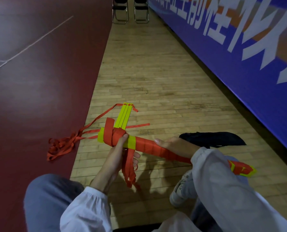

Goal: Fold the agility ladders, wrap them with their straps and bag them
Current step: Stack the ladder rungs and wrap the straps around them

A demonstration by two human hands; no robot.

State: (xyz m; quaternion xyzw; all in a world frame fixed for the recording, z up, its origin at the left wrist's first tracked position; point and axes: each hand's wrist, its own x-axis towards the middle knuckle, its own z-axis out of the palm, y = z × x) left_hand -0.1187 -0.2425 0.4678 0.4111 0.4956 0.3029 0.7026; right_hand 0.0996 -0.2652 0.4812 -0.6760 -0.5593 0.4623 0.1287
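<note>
Left knee [44, 190] foremost; left hand [112, 156] grips limp strap [130, 166]; right hand [176, 144] clamps ladder bundle [147, 145]. We judge it stiff and light; hold midway.

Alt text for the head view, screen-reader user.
A seated person holds a folded yellow agility ladder wound in red strap: the left hand grips the strap at the knot, the right hand holds the wrapped part. More yellow rungs, tangled strap and a black bag lie on the floor.
</note>
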